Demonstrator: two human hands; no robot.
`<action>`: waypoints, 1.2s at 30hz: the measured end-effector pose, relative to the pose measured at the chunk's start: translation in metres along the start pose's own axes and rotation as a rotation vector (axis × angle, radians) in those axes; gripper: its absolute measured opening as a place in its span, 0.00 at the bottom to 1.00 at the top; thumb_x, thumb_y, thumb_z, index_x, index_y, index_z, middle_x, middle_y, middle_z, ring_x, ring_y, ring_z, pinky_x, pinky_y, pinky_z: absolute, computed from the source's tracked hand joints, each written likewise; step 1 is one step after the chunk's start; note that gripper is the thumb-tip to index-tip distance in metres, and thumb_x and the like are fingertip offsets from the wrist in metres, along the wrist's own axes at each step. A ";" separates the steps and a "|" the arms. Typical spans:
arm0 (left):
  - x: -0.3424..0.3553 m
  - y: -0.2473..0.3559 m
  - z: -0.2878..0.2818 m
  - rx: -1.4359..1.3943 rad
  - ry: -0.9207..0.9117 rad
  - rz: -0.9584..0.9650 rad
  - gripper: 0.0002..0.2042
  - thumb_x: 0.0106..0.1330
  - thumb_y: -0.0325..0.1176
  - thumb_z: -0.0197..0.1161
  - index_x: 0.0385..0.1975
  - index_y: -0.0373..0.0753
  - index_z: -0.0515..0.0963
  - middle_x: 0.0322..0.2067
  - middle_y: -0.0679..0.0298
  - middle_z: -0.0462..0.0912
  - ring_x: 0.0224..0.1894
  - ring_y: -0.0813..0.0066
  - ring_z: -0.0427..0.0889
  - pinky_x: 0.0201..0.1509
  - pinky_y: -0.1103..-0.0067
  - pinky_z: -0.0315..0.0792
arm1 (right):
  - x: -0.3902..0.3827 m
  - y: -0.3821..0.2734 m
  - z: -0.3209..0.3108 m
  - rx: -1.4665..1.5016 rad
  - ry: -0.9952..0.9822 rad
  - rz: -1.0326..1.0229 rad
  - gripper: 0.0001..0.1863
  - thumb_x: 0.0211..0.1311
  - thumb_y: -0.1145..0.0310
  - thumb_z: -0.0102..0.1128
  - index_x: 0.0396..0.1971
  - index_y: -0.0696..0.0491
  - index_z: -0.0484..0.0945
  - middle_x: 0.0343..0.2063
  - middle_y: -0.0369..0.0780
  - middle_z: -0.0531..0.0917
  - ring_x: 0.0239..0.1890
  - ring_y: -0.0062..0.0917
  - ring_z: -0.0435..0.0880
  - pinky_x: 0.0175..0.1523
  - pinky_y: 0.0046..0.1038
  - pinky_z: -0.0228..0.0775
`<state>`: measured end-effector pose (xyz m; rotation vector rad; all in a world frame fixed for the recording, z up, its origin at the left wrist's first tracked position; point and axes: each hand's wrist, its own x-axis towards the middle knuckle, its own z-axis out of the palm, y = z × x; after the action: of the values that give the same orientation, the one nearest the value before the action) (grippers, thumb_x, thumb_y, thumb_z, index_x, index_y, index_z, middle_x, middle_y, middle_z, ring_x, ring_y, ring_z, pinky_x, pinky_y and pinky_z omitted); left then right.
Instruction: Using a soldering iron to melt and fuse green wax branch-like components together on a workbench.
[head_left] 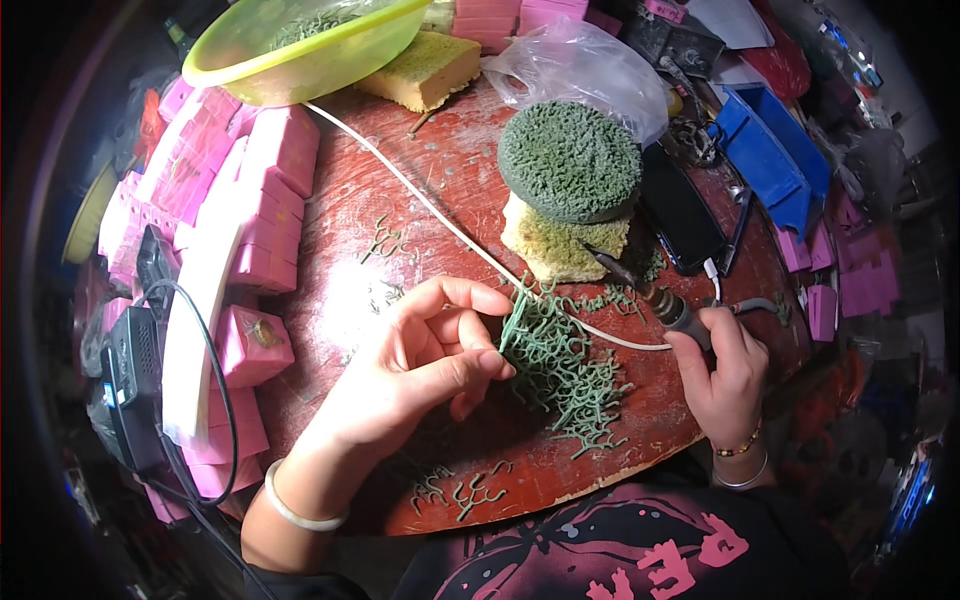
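Observation:
My left hand (430,350) is closed in a pinch on a thin green branched piece (512,322), at the left edge of a tangled heap of similar green branched pieces (565,370). My right hand (722,372) grips a soldering iron (680,315) by its grey body. Its dark, pointed tip (605,258) aims up and left, in front of a yellow sponge (560,243). On that sponge rests a round, rough green block (570,160). In this view the tip overlaps the sponge; I cannot tell if they touch.
Pink blocks (265,230) line the left side beside a black power box (135,370). A white cord (420,195) crosses the red table (350,280). A yellow-green bowl (330,60) stands at the back. A phone (680,210) and blue bin (770,160) lie at right.

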<state>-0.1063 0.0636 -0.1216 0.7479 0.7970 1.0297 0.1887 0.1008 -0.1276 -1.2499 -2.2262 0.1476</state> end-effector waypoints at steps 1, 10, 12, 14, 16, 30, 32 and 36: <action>0.000 0.000 0.000 0.027 0.000 0.002 0.18 0.63 0.23 0.62 0.52 0.35 0.69 0.30 0.63 0.79 0.26 0.82 0.75 0.28 0.86 0.69 | -0.001 0.000 -0.001 -0.001 0.010 -0.022 0.15 0.59 0.62 0.67 0.32 0.58 0.73 0.19 0.43 0.74 0.19 0.40 0.75 0.23 0.35 0.65; 0.000 0.004 0.006 0.190 0.046 -0.071 0.16 0.64 0.25 0.61 0.51 0.38 0.70 0.29 0.68 0.77 0.28 0.85 0.74 0.29 0.87 0.69 | -0.001 -0.001 -0.005 0.019 -0.071 -0.225 0.20 0.60 0.54 0.65 0.32 0.56 0.73 0.20 0.39 0.75 0.20 0.34 0.78 0.24 0.33 0.67; 0.000 0.003 0.006 0.192 0.044 -0.068 0.16 0.64 0.25 0.62 0.51 0.38 0.70 0.29 0.69 0.77 0.28 0.85 0.74 0.29 0.87 0.69 | -0.002 0.000 -0.004 0.023 -0.073 -0.230 0.20 0.60 0.54 0.65 0.32 0.56 0.73 0.20 0.38 0.75 0.20 0.34 0.78 0.23 0.33 0.67; 0.000 0.003 0.006 0.196 0.042 -0.066 0.16 0.64 0.25 0.62 0.51 0.38 0.70 0.29 0.69 0.77 0.28 0.86 0.74 0.29 0.87 0.69 | -0.002 0.000 -0.004 0.026 -0.074 -0.235 0.20 0.60 0.54 0.65 0.32 0.56 0.73 0.20 0.38 0.75 0.20 0.33 0.78 0.23 0.32 0.67; 0.000 0.003 0.006 0.198 0.044 -0.070 0.16 0.64 0.25 0.62 0.51 0.38 0.70 0.29 0.69 0.76 0.28 0.86 0.74 0.30 0.87 0.69 | -0.001 0.001 -0.003 0.036 -0.069 -0.250 0.19 0.60 0.54 0.65 0.32 0.56 0.73 0.20 0.38 0.76 0.19 0.32 0.78 0.22 0.31 0.67; 0.000 0.003 0.006 0.187 0.049 -0.066 0.16 0.63 0.24 0.61 0.50 0.36 0.70 0.28 0.69 0.75 0.28 0.85 0.74 0.30 0.87 0.69 | 0.000 -0.002 -0.003 0.040 -0.093 -0.254 0.19 0.59 0.55 0.66 0.32 0.56 0.73 0.20 0.37 0.75 0.19 0.32 0.78 0.22 0.31 0.67; 0.000 0.003 0.006 0.184 0.049 -0.063 0.16 0.63 0.24 0.61 0.50 0.36 0.70 0.28 0.70 0.75 0.28 0.85 0.73 0.30 0.87 0.69 | 0.000 -0.002 -0.003 0.038 -0.102 -0.252 0.19 0.59 0.55 0.66 0.32 0.56 0.73 0.20 0.37 0.75 0.19 0.32 0.78 0.22 0.31 0.67; 0.000 0.002 0.008 0.178 0.073 -0.059 0.17 0.62 0.23 0.63 0.50 0.36 0.70 0.28 0.68 0.76 0.25 0.85 0.73 0.28 0.87 0.68 | 0.000 -0.001 -0.002 0.041 -0.091 -0.259 0.19 0.59 0.55 0.66 0.32 0.56 0.72 0.20 0.37 0.74 0.19 0.32 0.78 0.21 0.31 0.67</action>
<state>-0.1000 0.0632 -0.1162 0.8374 0.9773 0.9458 0.1892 0.0994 -0.1252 -0.9398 -2.4273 0.1519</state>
